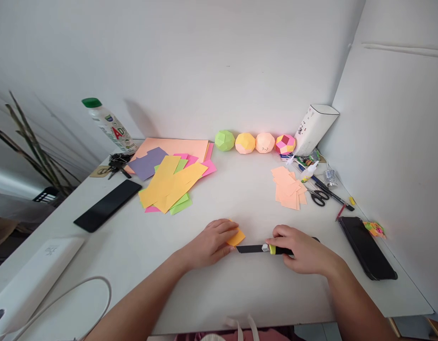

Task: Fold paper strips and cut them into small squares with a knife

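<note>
My left hand (214, 241) is closed on a small yellow-orange piece of paper (236, 238), its fingers over most of it and the thumb at the lower edge. My right hand (299, 247) grips a utility knife (252, 249) with a black and lime handle. The dark blade lies level above the table and points left, its tip close to my left thumb and the paper's lower edge. Further back on the left is a loose pile of yellow, green, pink and purple papers (169, 184). Cut peach paper pieces (288, 187) lie beyond my right hand.
Against the wall stand a green (225, 140), a yellow (245, 143), a peach (264, 142) and a pink paper ball (285, 144). Scissors (318, 197), pens and glue lie right. A phone (368, 247), black slab (108, 205), bottle (110, 125) and white device (37, 282) flank the work area.
</note>
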`<act>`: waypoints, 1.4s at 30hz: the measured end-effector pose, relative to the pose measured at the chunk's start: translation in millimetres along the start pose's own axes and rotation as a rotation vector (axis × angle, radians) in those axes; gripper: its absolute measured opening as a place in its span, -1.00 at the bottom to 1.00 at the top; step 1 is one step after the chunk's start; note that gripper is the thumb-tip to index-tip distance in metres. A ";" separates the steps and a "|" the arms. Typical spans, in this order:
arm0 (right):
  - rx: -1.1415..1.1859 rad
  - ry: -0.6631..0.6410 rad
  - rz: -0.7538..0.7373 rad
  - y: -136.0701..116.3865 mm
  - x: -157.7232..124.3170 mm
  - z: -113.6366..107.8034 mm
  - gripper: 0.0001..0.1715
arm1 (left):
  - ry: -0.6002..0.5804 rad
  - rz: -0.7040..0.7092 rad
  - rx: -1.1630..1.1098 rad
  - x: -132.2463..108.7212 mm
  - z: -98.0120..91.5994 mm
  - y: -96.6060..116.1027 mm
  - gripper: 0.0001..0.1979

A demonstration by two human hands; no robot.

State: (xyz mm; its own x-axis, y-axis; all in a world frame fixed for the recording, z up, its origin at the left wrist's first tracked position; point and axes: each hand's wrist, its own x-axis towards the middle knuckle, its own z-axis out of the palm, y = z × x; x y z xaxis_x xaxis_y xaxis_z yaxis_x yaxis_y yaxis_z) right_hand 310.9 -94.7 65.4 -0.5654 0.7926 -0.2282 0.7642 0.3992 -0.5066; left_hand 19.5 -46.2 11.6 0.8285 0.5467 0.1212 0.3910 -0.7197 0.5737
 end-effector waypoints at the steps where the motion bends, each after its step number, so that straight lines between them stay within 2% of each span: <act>1: -0.001 -0.001 -0.003 0.2 0.2 0.2 -0.29 | -0.002 0.000 0.000 0.0 0.1 -0.2 -0.63; 17: -0.011 -0.027 0.022 -0.9 0.6 0.6 -0.31 | -0.033 -0.017 -0.005 0.8 -2.4 3.6 -0.66; 24: -0.030 -0.048 0.063 2.1 0.3 2.8 -0.32 | -0.020 -0.015 0.041 -0.6 -0.2 1.4 -0.59; 30: -0.054 -0.064 0.093 1.5 -0.8 2.2 -0.35 | -0.028 -0.073 0.200 0.2 8.8 17.0 -0.62; 32: -0.074 -0.065 0.103 -0.5 -1.2 2.1 -0.37 | -0.028 -0.084 0.269 -1.2 16.1 22.9 -0.53; 36: -0.098 -0.073 0.128 -7.8 -2.5 2.6 -0.38 | -0.019 -0.045 0.379 -6.2 33.0 26.7 -0.21; 42: -0.145 -0.077 0.153 -15.4 -6.3 5.8 -0.36 | 0.002 -0.059 0.429 -8.8 43.8 25.6 -0.08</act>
State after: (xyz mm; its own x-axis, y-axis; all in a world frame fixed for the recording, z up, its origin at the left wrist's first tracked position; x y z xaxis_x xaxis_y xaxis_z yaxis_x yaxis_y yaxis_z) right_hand 300.9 -108.6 69.8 -0.4572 0.8137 -0.3589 0.8763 0.3434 -0.3378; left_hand 39.8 -88.2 -10.2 0.7991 0.5929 0.0996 0.5695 -0.7996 0.1907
